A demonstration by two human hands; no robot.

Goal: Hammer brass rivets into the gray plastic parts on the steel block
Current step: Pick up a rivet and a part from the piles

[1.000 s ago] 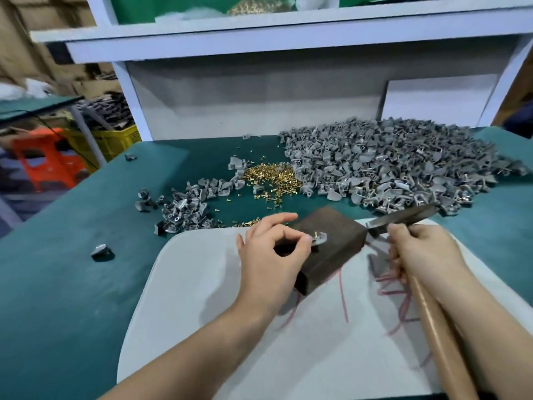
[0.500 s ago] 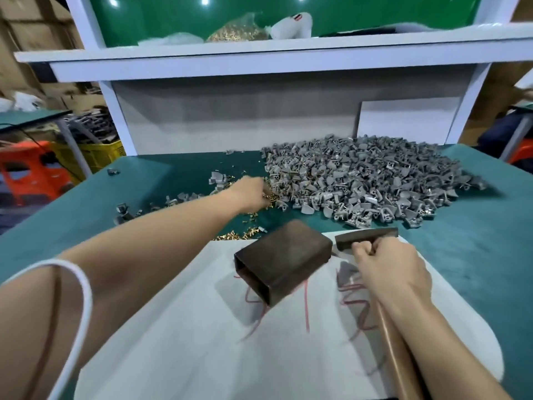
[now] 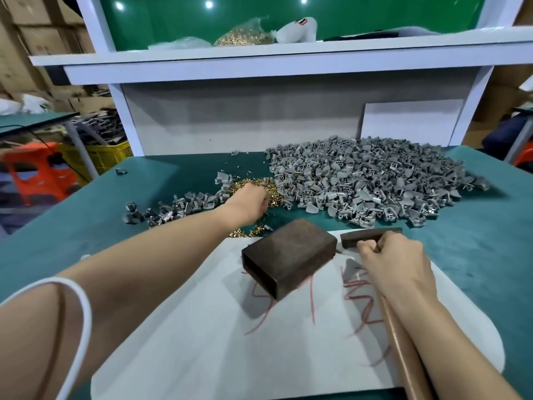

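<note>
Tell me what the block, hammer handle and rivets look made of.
Block: dull dark-brown metal, probably steel; the hollow open end shows thin walls. Hammer handle: smooth tan wood, apparently. Rivets: shiny gold-coloured metal, likely brass.

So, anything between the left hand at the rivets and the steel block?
Nothing visible. Only stray rivets lie on the mat between the left hand, in the brass rivets, and the steel block; its top is bare, the hammer held off to its right.
</note>
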